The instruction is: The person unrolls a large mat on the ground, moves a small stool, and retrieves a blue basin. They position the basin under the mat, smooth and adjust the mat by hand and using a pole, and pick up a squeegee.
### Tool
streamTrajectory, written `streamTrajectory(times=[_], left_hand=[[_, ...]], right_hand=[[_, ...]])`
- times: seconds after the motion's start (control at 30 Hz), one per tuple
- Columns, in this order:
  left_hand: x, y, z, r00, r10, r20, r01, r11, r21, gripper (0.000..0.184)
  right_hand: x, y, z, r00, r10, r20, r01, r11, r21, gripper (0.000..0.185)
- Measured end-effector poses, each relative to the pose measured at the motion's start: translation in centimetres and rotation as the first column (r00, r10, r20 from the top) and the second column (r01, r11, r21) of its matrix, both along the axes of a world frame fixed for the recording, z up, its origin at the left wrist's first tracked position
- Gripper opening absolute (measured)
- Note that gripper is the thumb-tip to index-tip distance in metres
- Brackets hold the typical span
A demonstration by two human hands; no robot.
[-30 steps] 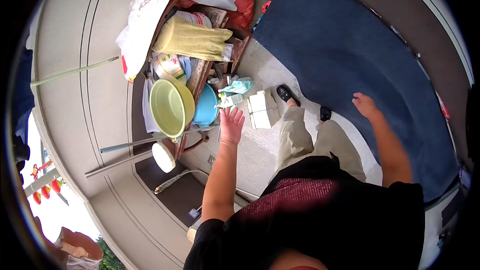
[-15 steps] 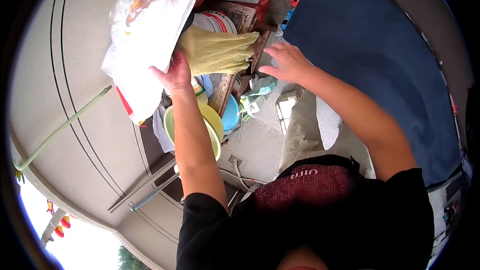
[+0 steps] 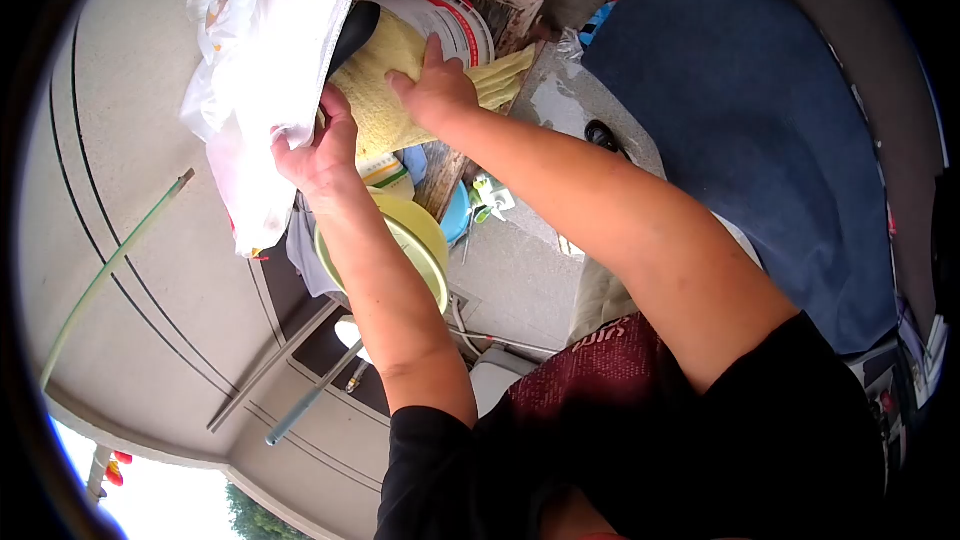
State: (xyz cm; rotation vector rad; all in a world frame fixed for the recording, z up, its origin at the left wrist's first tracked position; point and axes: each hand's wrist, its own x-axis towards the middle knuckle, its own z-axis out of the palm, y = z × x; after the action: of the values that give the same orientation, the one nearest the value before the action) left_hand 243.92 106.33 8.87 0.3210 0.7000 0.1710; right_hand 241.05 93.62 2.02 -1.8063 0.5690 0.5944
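Note:
My left hand [image 3: 322,155] is closed on the edge of a large white plastic bag [image 3: 275,70], its thumb and fingers pinching the material. My right hand [image 3: 440,92] lies against a yellow cloth [image 3: 378,100], with the thumb and a finger spread apart on it. The cloth drapes in front of a white bucket [image 3: 440,18] with a red band. A dark rounded object [image 3: 356,32] shows between the bag and the cloth. Below my left forearm is a pale yellow-green basin [image 3: 425,230].
A wooden bench [image 3: 440,180] runs under the cloth, with a blue basin [image 3: 457,215] and a green-and-white bottle [image 3: 490,197] beside it. A dark blue sheet [image 3: 740,130] covers the right side. Metal poles [image 3: 270,370] and a green stick [image 3: 118,258] stand out at the left.
My right hand has moved left from beside the cloth onto it. The left hand has gone from flat against the bag to gripping its edge. The view has shifted slightly.

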Motion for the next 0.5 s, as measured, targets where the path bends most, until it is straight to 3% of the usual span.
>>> streamTrajectory(times=[0.03,0.13,0.27,0.33,0.47,0.5], left_hand=[[0.4,0.5,0.4,0.994,0.012,-0.106,-0.01,1.0,0.016,0.051],[0.7,1.3,1.1,0.987,-0.111,-0.113,0.105,0.993,-0.056,0.048],[1.4,2.0,3.0,0.969,-0.091,-0.231,0.072,0.993,-0.09,0.049],[1.5,2.9,3.2,0.964,-0.1,-0.248,0.077,0.992,-0.101,0.049],[2.0,3.0,3.5,0.958,-0.111,-0.266,0.082,0.989,-0.12,0.049],[2.2,3.0,3.5,0.956,-0.112,-0.271,0.075,0.987,-0.142,0.049]], right_hand=[[-0.3,0.3,-0.4,1.0,0.0,0.0,0.0,1.0,0.0,0.08],[-0.6,-0.1,-1.3,0.97,-0.046,0.24,0.036,0.998,0.049,0.065],[-0.8,-0.8,-0.7,0.952,-0.04,0.303,0.032,0.999,0.033,0.058],[-0.8,-1.1,-0.6,0.913,-0.043,0.406,0.062,0.998,-0.033,0.051],[0.1,-2.8,-0.6,0.894,-0.043,0.446,0.071,0.996,-0.047,0.043],[0.6,-3.5,-0.5,0.873,0.021,0.488,0.038,0.993,-0.109,0.036]])
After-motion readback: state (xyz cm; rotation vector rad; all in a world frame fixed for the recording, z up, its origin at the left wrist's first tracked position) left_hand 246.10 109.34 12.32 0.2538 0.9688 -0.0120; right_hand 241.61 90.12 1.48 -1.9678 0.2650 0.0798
